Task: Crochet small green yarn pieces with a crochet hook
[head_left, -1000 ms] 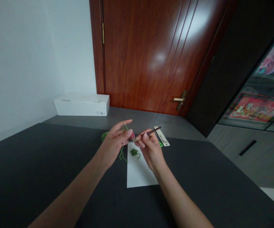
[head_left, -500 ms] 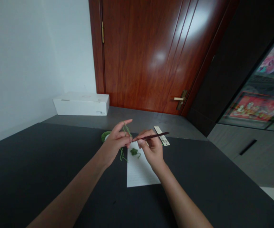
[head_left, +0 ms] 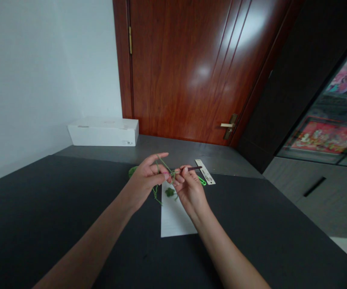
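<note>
My left hand (head_left: 149, 176) has its index finger stretched out with green yarn (head_left: 163, 162) looped over it; thumb and other fingers pinch the yarn near the hook's tip. In my right hand (head_left: 190, 184) is a dark crochet hook (head_left: 195, 168), its handle pointing right. The hook's tip meets the yarn between both hands, too small to make out clearly. Loose yarn strands (head_left: 156, 194) hang below my left hand. Under the hands, a small green crocheted piece (head_left: 170, 192) lies on a white sheet of paper (head_left: 176, 218). A green yarn ball (head_left: 132, 171) is partly hidden behind my left hand.
Right of my right hand lie a pale ruler-like strip (head_left: 206, 172) and a bright green plastic tool (head_left: 202, 181), partly hidden. A long white box (head_left: 104, 134) stands at the back left of the dark table (head_left: 125, 253), before a wooden door (head_left: 185, 80).
My right hand has turned and drawn the hook's handle leftward and closer to my left hand. The yarn from the left index finger now stretches toward the hook. The green plastic tool has come into view.
</note>
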{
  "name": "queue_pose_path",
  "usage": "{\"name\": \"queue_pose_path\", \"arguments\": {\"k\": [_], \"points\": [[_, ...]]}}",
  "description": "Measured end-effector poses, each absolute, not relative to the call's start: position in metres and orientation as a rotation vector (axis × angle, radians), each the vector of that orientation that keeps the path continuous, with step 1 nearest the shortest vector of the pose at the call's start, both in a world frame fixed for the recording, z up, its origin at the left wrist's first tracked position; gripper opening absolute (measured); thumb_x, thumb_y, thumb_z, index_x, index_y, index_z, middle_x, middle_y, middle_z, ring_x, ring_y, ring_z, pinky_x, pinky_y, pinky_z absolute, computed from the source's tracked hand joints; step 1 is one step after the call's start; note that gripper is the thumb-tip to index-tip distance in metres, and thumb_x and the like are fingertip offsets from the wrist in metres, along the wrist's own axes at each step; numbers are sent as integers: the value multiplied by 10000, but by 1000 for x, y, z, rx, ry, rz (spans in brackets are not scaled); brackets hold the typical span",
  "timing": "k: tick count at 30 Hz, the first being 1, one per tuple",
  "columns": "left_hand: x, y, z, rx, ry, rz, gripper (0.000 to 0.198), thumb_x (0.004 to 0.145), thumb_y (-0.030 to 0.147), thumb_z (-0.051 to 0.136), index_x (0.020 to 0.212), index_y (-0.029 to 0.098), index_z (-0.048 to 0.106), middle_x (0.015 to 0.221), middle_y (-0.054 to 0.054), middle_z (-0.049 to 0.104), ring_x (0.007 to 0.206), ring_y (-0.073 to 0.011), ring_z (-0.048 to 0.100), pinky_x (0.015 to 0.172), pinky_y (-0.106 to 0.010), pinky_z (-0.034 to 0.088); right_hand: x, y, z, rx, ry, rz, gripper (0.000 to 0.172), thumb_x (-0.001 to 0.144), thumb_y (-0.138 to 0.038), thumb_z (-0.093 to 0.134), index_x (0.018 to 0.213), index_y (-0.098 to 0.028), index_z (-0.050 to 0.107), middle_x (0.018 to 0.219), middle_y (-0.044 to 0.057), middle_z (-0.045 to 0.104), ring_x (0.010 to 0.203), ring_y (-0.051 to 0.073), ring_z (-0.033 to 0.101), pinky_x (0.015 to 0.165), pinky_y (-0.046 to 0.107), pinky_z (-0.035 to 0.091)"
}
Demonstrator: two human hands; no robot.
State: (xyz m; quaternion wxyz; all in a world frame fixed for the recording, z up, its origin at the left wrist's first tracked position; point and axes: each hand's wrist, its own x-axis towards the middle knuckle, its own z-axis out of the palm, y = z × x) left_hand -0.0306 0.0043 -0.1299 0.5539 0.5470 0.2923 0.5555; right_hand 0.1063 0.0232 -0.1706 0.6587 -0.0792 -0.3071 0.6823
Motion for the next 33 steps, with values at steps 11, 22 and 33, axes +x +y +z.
{"name": "queue_pose_path", "arguments": {"k": [11,22,33], "points": [[-28,12,-141,939,589,1261,537,689,42,742,1207,98,613,709,-21,653,666,-138,571,621,-271,370,101,26,-180,-274,-515,1639,231,751,-260,818,765,-176,603,658,-38,597,588,73,550,672,211,537],[-27,11,-134,728,619,1238,536,718,-34,656,1230,99,571,768,-59,669,677,-133,607,637,-250,437,92,11,-177,-338,-793,1262,267,799,-361,760,824,-239,524,864,-15,662,701,116,595,679,278,500],[-26,8,-135,809,560,1264,778,705,-24,671,1429,75,404,642,5,626,607,-117,543,611,-245,389,96,18,-180,-306,-629,1542,236,774,-320,793,783,-212,583,749,-36,594,647,95,534,626,223,477]]}}
